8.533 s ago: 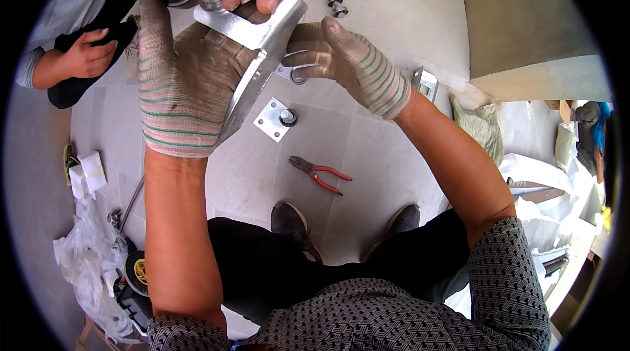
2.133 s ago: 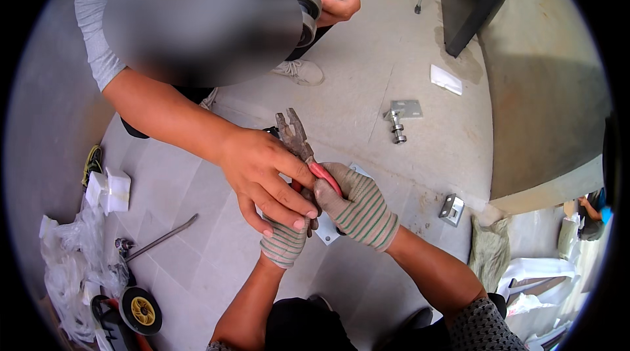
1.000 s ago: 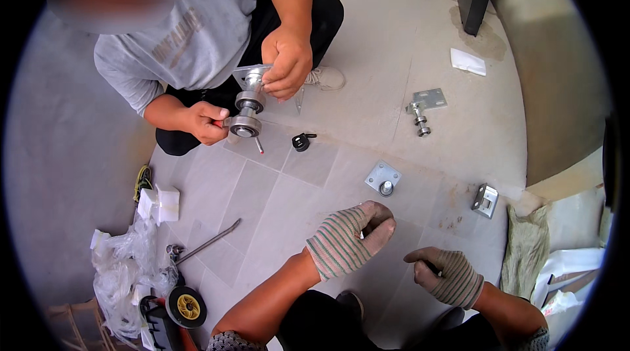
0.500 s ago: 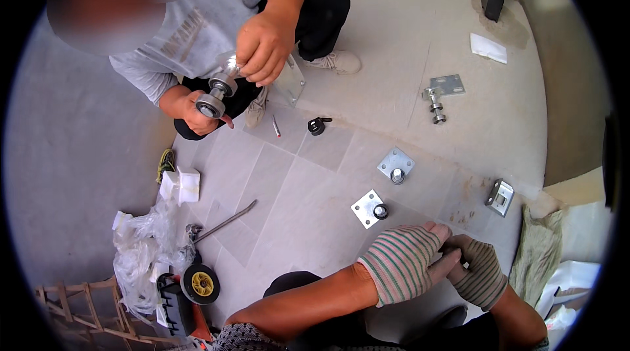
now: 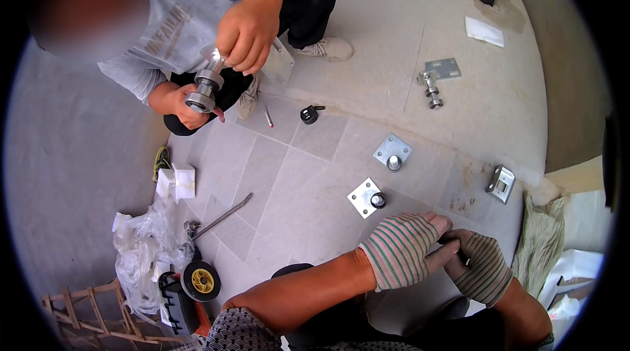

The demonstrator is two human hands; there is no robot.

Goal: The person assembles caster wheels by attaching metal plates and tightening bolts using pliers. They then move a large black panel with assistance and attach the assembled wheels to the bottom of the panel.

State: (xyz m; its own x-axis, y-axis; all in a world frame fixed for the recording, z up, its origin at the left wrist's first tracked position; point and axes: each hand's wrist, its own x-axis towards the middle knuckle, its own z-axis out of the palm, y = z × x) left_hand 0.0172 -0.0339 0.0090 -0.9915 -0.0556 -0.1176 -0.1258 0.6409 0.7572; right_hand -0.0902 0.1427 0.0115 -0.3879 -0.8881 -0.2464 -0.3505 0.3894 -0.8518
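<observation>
My left hand [image 5: 401, 250], in a white glove with green and pink stripes, meets my right hand [image 5: 483, 268], in a greyer striped glove, at the lower right. Both hands have curled fingers pressed together; whatever lies between them is hidden. Just beyond my left hand lies a square metal plate [image 5: 361, 197] with corner holes and a black-ringed stud. A second such plate [image 5: 383, 148] rests a little farther off. To the right of them sits a metal bracket [image 5: 501, 183] with a square opening.
Across from me a crouching person [image 5: 247, 32] holds a metal roller assembly [image 5: 205, 88]. A similar roller bracket [image 5: 433, 82] lies at the far right. A black tape measure [image 5: 309, 114], marker [image 5: 268, 116], ratchet wrench [image 5: 223, 216], yellow-hubbed wheel [image 5: 201, 281] and plastic bags [image 5: 147, 252] are on the floor.
The view has shifted slightly, so the floor items and the other person appear a little up and left. My hands stay together, with the fingers shifted slightly.
</observation>
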